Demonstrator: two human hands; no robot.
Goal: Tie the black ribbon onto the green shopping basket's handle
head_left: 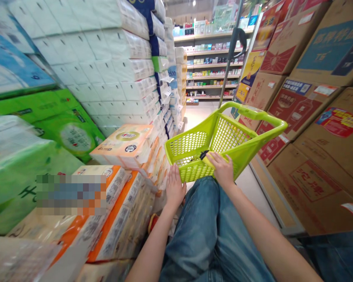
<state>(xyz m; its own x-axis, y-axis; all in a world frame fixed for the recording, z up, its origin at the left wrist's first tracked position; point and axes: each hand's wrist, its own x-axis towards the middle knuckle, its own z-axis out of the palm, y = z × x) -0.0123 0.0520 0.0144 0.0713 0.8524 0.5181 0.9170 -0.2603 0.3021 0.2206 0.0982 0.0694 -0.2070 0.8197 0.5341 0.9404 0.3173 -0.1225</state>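
A lime-green plastic shopping basket with a long raised handle stands tilted in front of my knees. My left hand lies against its near left corner, fingers stretched out and together, with nothing visible in them. Over the near rim, my right hand has its fingers closed around a small yellow object with a black end. Its kind is not clear, as the fingers cover part of it. The black end points into the basket.
Stacked tissue packs in white, orange and green wrapping line the left side. Cardboard cartons rise on the right. A grey pole with a black hook-like part stands behind the basket. Shelves of small goods fill the back.
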